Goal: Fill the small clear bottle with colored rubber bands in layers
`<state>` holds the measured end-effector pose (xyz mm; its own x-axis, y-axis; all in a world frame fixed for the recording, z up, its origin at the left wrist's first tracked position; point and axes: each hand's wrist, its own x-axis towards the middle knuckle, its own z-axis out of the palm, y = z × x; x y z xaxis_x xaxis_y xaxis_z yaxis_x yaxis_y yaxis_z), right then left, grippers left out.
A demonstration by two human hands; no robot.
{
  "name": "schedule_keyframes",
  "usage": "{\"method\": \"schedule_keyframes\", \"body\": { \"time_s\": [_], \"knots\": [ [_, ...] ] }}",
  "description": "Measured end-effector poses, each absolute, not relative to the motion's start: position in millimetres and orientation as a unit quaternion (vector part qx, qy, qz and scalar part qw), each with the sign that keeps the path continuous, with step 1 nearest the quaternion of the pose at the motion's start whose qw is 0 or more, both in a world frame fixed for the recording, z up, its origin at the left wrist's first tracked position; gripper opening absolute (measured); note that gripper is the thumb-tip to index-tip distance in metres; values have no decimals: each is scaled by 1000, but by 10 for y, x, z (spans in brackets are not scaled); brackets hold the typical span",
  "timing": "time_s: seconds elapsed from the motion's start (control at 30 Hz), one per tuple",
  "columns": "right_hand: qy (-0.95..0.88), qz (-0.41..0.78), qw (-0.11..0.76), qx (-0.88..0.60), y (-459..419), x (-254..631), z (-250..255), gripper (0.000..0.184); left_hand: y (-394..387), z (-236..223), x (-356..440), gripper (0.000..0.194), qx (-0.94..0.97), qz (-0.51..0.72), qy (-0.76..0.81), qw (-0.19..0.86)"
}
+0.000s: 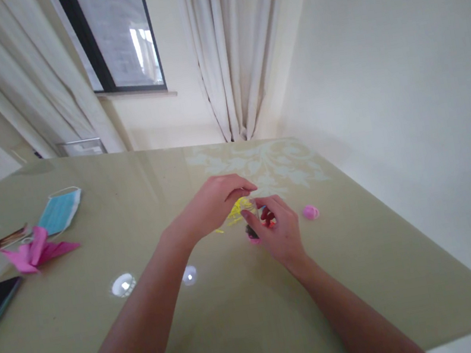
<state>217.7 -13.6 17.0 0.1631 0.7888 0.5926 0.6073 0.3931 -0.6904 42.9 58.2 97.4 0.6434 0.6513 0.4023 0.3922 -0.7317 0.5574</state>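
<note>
Inside the right edge of my bench (354,265), yellow strips (233,215) lie loose beside the clear cup (248,204) my right hand (283,229) grips; whether my left hand (216,202) holds anything is unclear.

Glossy, smooth tabletop (233,321) (curtains (234,38) matt cloth).

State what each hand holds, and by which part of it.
The right hand holds a small clear container by its side. Whether the left hand, near its top, holds anything cannot be told.
</note>
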Motion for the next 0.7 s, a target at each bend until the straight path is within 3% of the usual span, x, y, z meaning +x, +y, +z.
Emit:
{"method": "schedule_keyframes", "body": {
  "time_s": [0.1, 0.17, 0.27, 0.33, 0.5, 0.7],
  "knots": [
    [-604, 116, 574, -541, -114, 2209, 178, 25, 726, 802, 358, 27, 851, 290, 384, 211],
    [-567, 161, 608, -532, -85, 2242, 175, 27, 813, 642, 322, 21, 857, 192, 449, 162],
    [-523, 207, 639, -524, -40, 2286, 165, 32, 891, 394, 308, 28, 855, 90, 496, 123],
    [-512, 217, 647, -522, -19, 2300, 159, 34, 918, 265, 319, 31, 852, 79, 504, 116],
    [-523, 217, 640, -520, -7, 2295, 144, 34, 960, 112, 364, 18, 851, 78, 506, 113],
    [-544, 209, 625, -519, -20, 2286, 113, 32, 984, 111, 361, 22, 847, 111, 505, 119]
  ]
}}
